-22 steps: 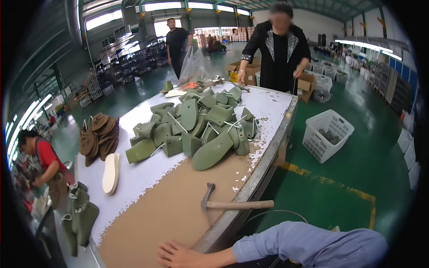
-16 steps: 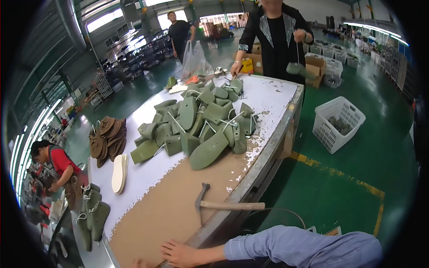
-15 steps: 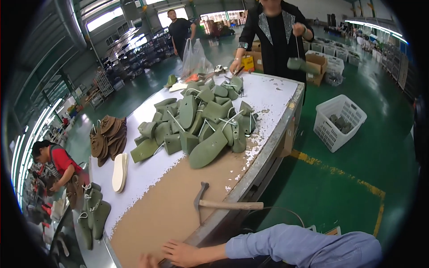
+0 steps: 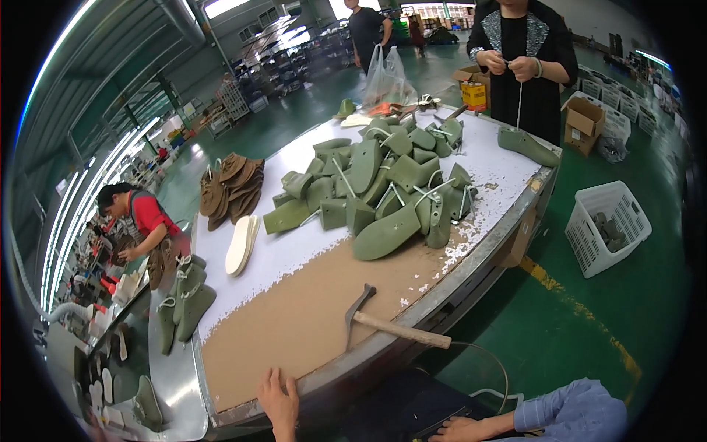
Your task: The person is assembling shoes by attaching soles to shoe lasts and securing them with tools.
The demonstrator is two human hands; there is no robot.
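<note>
My left hand (image 4: 278,401) rests at the near edge of the worktable, fingers stretched out on the brown board (image 4: 294,324), holding nothing. My right hand (image 4: 458,428), in a blue sleeve, lies low at the right on something dark below the table edge, its fingers extended. A claw-type hammer (image 4: 398,328) with a wooden handle lies on the table between the hands and the pile, its handle end past the metal edge. Beyond it sits a heap of green shoe lasts (image 4: 387,234), several with white cords or metal hooks.
Cream soles (image 4: 240,247) and a stack of brown shoe uppers (image 4: 232,184) lie at the left. Green lasts (image 4: 193,302) stand on the metal side ledge. Across the table a person (image 4: 515,70) holds a cord above a green last (image 4: 526,146). A white basket (image 4: 608,228) stands on the floor.
My right hand has left the table edge, moving right and down. My left hand has come forward onto the board's edge. The person opposite has lowered the hanging last to the table. The view has shifted.
</note>
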